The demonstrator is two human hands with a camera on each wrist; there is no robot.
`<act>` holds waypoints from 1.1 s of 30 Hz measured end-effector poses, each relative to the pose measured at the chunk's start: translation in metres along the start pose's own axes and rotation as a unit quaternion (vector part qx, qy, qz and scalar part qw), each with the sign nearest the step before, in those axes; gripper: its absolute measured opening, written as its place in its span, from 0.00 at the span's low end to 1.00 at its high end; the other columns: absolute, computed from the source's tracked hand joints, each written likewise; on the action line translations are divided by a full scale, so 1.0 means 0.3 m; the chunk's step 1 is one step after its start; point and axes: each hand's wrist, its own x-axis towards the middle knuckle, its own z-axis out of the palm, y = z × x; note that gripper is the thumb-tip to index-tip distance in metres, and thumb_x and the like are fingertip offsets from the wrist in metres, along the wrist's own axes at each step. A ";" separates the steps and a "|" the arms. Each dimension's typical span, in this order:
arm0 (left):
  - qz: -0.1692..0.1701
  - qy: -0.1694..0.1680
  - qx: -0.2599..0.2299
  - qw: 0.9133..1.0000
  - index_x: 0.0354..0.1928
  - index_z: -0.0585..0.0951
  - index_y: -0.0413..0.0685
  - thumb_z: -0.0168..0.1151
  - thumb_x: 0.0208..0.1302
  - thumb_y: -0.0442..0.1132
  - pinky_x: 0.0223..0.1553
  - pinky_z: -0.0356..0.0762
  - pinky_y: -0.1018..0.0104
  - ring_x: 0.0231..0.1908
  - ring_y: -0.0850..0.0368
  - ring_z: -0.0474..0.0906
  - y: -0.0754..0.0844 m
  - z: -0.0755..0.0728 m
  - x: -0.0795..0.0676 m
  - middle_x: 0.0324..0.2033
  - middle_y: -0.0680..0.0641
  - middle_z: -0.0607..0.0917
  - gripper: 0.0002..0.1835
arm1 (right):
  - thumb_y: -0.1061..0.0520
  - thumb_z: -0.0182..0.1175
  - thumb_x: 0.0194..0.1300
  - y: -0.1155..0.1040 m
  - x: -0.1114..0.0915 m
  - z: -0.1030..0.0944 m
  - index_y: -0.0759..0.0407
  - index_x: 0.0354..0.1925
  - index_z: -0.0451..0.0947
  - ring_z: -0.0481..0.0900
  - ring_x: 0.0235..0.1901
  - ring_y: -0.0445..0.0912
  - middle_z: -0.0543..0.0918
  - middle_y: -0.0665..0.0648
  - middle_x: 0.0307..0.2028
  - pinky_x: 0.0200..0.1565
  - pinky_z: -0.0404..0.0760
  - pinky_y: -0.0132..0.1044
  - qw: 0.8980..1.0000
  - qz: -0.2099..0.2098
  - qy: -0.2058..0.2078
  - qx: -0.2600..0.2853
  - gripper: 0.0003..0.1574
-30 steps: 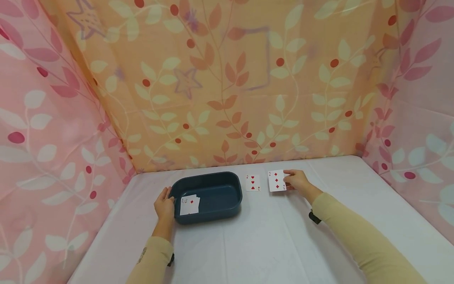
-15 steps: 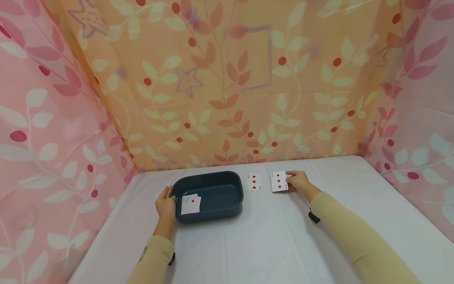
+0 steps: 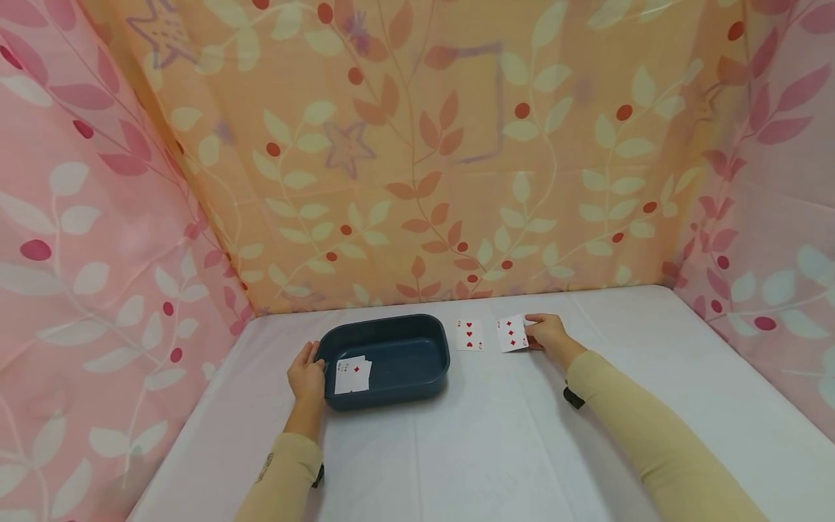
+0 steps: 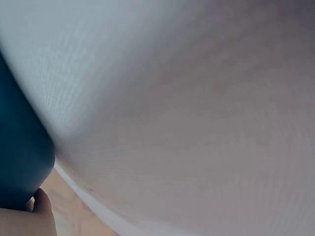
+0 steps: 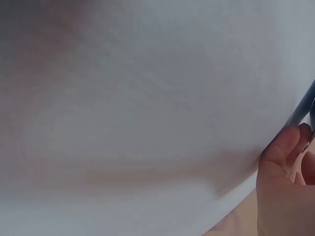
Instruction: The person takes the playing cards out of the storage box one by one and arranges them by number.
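Observation:
My left hand (image 3: 305,378) grips the left end of a dark blue rectangular bin (image 3: 407,362), thumb at the rim and fingers along the outside. Inside the bin, a few overlapping playing cards (image 3: 352,380) lie face up at the left, a red diamond showing on one. A three of hearts (image 3: 470,335) lies face up on the white cloth, just right of the bin. Farther right, my right hand (image 3: 551,335) pinches a three of diamonds (image 3: 511,334) by its right edge, face up and slightly tilted. In the right wrist view the fingers (image 5: 280,147) are bent, with the card mostly hidden.
A white cloth (image 3: 496,435) covers the table. Behind it hangs an orange leaf-patterned curtain (image 3: 391,181), with pink patterned curtains at the left (image 3: 130,290) and right (image 3: 776,217) sides.
The three of diamonds has tilted a little in my right hand, which stays near the same spot. The left hand and bin hold their place; the head view has shifted slightly.

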 end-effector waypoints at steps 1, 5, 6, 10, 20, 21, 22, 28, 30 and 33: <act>0.000 -0.001 0.001 1.000 0.73 0.57 0.37 0.40 0.68 0.20 0.69 0.53 0.59 0.70 0.52 0.56 0.000 0.000 0.000 0.69 0.41 0.64 0.31 | 0.72 0.48 0.66 0.000 -0.001 0.001 0.74 0.69 0.57 0.77 0.25 0.40 0.78 0.66 0.44 0.27 0.80 0.30 1.000 0.001 0.002 0.001 0.34; 0.001 -0.001 0.009 1.000 0.73 0.57 0.37 0.41 0.69 0.20 0.69 0.53 0.59 0.70 0.52 0.56 0.001 0.000 0.000 0.69 0.41 0.64 0.31 | 0.73 0.49 0.66 0.000 -0.009 -0.003 0.77 0.68 0.56 0.78 0.26 0.40 0.78 0.70 0.47 0.28 0.82 0.31 1.000 -0.001 0.001 -0.003 0.34; 0.001 0.000 0.010 1.000 0.73 0.57 0.37 0.41 0.69 0.21 0.69 0.53 0.59 0.71 0.52 0.56 0.002 0.001 -0.001 0.69 0.41 0.64 0.31 | 0.73 0.49 0.66 0.002 -0.008 -0.005 0.77 0.68 0.56 0.79 0.27 0.40 0.78 0.70 0.48 0.28 0.82 0.32 1.000 -0.001 0.004 -0.004 0.34; 0.001 0.003 0.011 1.000 0.73 0.57 0.37 0.41 0.69 0.21 0.69 0.53 0.59 0.71 0.51 0.56 0.003 0.002 -0.002 0.69 0.41 0.64 0.30 | 0.72 0.53 0.64 0.033 0.029 -0.024 0.75 0.67 0.60 0.78 0.28 0.43 0.79 0.69 0.45 0.29 0.82 0.33 1.000 -0.010 -0.006 0.002 0.34; 0.005 0.002 0.008 1.000 0.73 0.57 0.36 0.40 0.68 0.20 0.69 0.53 0.59 0.71 0.50 0.55 -0.004 0.000 -0.005 0.69 0.40 0.64 0.30 | 0.70 0.52 0.64 0.003 -0.025 -0.005 0.75 0.66 0.62 0.77 0.26 0.39 0.78 0.70 0.49 0.25 0.77 0.28 0.997 -0.012 0.044 -0.065 0.32; 0.005 0.002 0.011 1.000 0.73 0.57 0.36 0.40 0.68 0.20 0.69 0.53 0.59 0.71 0.50 0.55 -0.006 -0.001 -0.005 0.69 0.40 0.64 0.30 | 0.70 0.52 0.64 -0.001 -0.032 -0.006 0.75 0.66 0.62 0.76 0.25 0.38 0.79 0.69 0.47 0.24 0.75 0.27 0.996 -0.016 0.047 -0.069 0.32; 0.006 0.002 0.010 1.000 0.73 0.57 0.36 0.40 0.68 0.20 0.69 0.53 0.59 0.71 0.50 0.55 -0.008 -0.002 -0.004 0.69 0.40 0.64 0.30 | 0.70 0.53 0.64 -0.003 -0.037 -0.006 0.76 0.65 0.62 0.76 0.24 0.38 0.80 0.69 0.45 0.23 0.74 0.27 0.996 -0.021 0.049 -0.072 0.31; 0.006 0.005 0.006 1.000 0.73 0.57 0.36 0.41 0.68 0.19 0.69 0.53 0.60 0.70 0.50 0.56 -0.014 -0.002 0.006 0.69 0.40 0.64 0.31 | 0.69 0.52 0.64 -0.013 -0.053 -0.014 0.77 0.64 0.63 0.76 0.23 0.39 0.81 0.71 0.42 0.22 0.74 0.28 0.991 -0.060 0.043 -0.112 0.30; 0.007 0.007 0.005 1.000 0.73 0.57 0.36 0.41 0.68 0.19 0.69 0.53 0.60 0.70 0.51 0.56 -0.014 -0.002 0.009 0.69 0.40 0.64 0.31 | 0.69 0.51 0.65 -0.021 -0.063 -0.013 0.77 0.65 0.63 0.77 0.25 0.39 0.81 0.72 0.43 0.24 0.76 0.29 0.990 -0.070 0.038 -0.119 0.30; 0.006 0.007 0.003 1.000 0.73 0.57 0.36 0.40 0.69 0.20 0.69 0.53 0.60 0.70 0.51 0.56 -0.012 -0.001 0.008 0.69 0.40 0.64 0.30 | 0.68 0.51 0.66 -0.039 -0.083 -0.005 0.77 0.65 0.63 0.79 0.27 0.39 0.82 0.71 0.43 0.29 0.80 0.31 0.990 -0.076 0.031 -0.112 0.30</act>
